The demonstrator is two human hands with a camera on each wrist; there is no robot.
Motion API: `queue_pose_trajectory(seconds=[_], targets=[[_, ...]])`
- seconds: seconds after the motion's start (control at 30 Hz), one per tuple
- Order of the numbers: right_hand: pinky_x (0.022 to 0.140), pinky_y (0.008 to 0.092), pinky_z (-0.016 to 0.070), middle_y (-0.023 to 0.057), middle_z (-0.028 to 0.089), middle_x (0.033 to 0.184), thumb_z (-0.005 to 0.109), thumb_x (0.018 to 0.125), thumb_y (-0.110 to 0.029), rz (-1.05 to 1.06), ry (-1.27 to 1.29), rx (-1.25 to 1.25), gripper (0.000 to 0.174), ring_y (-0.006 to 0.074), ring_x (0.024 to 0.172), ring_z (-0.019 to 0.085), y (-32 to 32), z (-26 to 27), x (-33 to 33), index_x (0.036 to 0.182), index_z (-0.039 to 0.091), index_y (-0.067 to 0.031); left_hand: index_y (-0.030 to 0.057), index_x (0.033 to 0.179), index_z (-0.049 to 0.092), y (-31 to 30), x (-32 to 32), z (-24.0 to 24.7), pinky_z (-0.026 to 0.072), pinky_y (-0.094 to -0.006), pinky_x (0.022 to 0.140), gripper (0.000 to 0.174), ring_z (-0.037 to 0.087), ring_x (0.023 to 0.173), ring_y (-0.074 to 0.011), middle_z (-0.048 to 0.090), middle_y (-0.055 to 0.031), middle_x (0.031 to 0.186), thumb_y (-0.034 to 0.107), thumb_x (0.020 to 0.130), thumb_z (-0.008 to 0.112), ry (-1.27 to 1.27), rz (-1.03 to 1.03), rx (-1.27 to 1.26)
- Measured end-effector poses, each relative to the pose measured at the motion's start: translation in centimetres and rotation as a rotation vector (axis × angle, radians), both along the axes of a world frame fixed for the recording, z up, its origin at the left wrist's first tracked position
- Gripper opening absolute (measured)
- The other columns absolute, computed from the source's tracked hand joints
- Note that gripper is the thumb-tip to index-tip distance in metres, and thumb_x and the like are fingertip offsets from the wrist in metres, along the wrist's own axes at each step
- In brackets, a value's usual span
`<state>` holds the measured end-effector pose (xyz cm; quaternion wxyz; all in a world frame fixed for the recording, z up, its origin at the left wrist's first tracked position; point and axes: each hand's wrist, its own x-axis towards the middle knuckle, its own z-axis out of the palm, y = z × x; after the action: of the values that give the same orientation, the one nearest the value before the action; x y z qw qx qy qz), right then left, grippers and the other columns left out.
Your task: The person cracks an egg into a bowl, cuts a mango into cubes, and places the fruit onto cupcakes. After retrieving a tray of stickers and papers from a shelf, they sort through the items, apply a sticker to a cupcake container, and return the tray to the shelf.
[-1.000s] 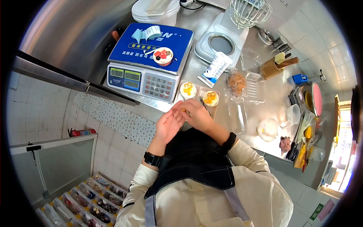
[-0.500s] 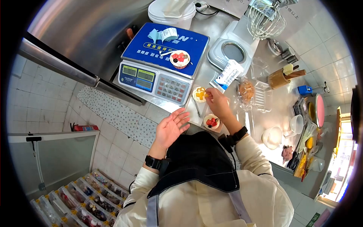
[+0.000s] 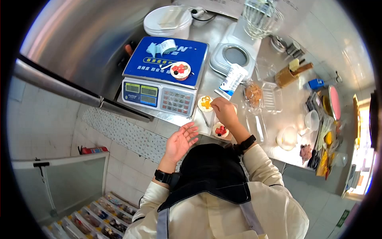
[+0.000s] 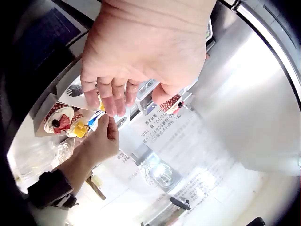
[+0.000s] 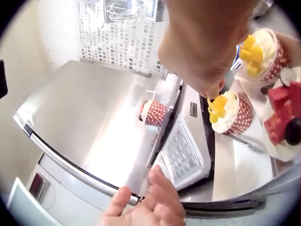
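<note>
Cream top (image 3: 288,207), long loose sleeves, soft creases, thin dark line across each sleeve near the elbow. Paler strip down the middle of the top. Black apron (image 3: 211,165) over it, plain, rounded bulge at the front, fine light stitching along the edge. Two flat straps, grey: left strap (image 3: 162,223), right strap (image 3: 250,219), both running over the cream cloth. Left hand (image 3: 181,144) and right hand (image 3: 225,112) bare. Black band on each wrist, just beside the cuff: left band (image 3: 162,176), right band (image 3: 248,143). Small black block (image 3: 175,180) on the left band. Right band looks wide and dark in the left wrist view.
</note>
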<state>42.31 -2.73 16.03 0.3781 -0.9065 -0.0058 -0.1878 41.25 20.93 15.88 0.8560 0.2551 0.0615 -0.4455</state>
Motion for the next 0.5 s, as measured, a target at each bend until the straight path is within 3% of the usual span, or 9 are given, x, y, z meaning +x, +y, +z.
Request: queue_pose_trajectory(seconds=[0.1,0.17,0.23,0.27,0.33,0.4,0.5], targets=[[0.073,0.0345,0.0486,0.0122,0.061,0.088,0.06,0.075,-0.003,-0.046,-0.039,-0.123,0.01,0.0286,0.084,0.058,-1.8,1.4,-2.2,0.084,0.063,-0.0019,0.0042,0.133,0.033,-0.8,-0.7,1.2,0.0311,-0.0468,0.1,0.052,0.039,0.12,-0.0287,0.042,-0.0152,0.13,0.028,0.088,0.041,-0.123,-0.042,0.015],[0.076,0.0351,0.0484,0.0135,0.058,0.099,0.061,0.075,-0.006,-0.091,-0.169,-0.213,0.027,0.0285,0.09,0.056,-3.4,2.5,-5.1,0.102,0.058,-0.0046,0.0092,0.139,0.023,-1.4,-1.3,2.0,0.0211,-0.0553,0.104,0.059,0.023,0.131,-0.0352,0.026,-0.0166,0.142,0.031,0.087,0.04,-0.194,-0.12,-0.037],[0.077,0.0367,0.0483,0.0147,0.053,0.108,0.066,0.071,-0.007,-0.206,-0.252,-0.169,0.046,0.0299,0.093,0.054,-4.4,6.5,-9.3,0.114,0.049,-0.0081,0.0122,0.141,0.02,-2.6,-2.0,3.1,0.0194,-0.0608,0.102,0.062,0.018,0.133,-0.0389,0.02,-0.0157,0.145,0.03,0.086,0.043,-0.258,-0.18,-0.097],[0.077,0.0367,0.0483,0.0147,0.053,0.108,0.066,0.071,-0.007,-0.304,-0.241,-0.204,0.046,0.0299,0.093,0.054,-6.0,6.8,-12.5,0.114,0.049,-0.0081,0.013,0.141,0.02,-3.4,-2.5,3.6,0.0198,-0.062,0.101,0.064,0.017,0.133,-0.0396,0.019,-0.0151,0.145,0.03,0.085,0.045,-0.283,-0.203,-0.118],[0.079,0.038,0.0466,0.0132,0.054,0.103,0.064,0.072,-0.008,-0.375,-0.47,-0.286,0.034,0.0302,0.092,0.055,-8.8,6.2,-18.0,0.104,0.055,-0.0065,0.0136,0.141,0.018,-5.0,-3.4,4.3,0.0203,-0.0622,0.101,0.066,0.015,0.133,-0.0403,0.018,-0.0144,0.145,0.03,0.084,0.046,-0.307,-0.316,-0.144],[0.08,0.04,0.0449,0.013,0.054,0.101,0.065,0.069,-0.005,-0.708,-0.533,-0.553,0.038,0.0311,0.09,0.054,-13.9,3.9,-24.8,0.105,0.053,-0.0079,0.0174,0.142,0.015,-7.2,-4.1,4.4,0.0211,-0.0625,0.1,0.07,0.013,0.134,-0.04,0.017,-0.0127,0.146,0.031,0.083,0.049,-0.363,-0.409,-0.16],[0.088,0.0417,0.0381,0.0146,0.053,0.103,0.064,0.07,-0.009,-1.245,-0.127,-0.43,0.037,0.0309,0.103,0.047,-22.0,3.2,-34.2,0.106,0.054,-0.0063,0.0227,0.143,0.013,-12.3,-6.7,5.5,0.0217,-0.0636,0.099,0.07,0.012,0.134,-0.0395,0.015,-0.0123,0.147,0.029,0.083,0.049,-0.314,-0.532,-0.206]])
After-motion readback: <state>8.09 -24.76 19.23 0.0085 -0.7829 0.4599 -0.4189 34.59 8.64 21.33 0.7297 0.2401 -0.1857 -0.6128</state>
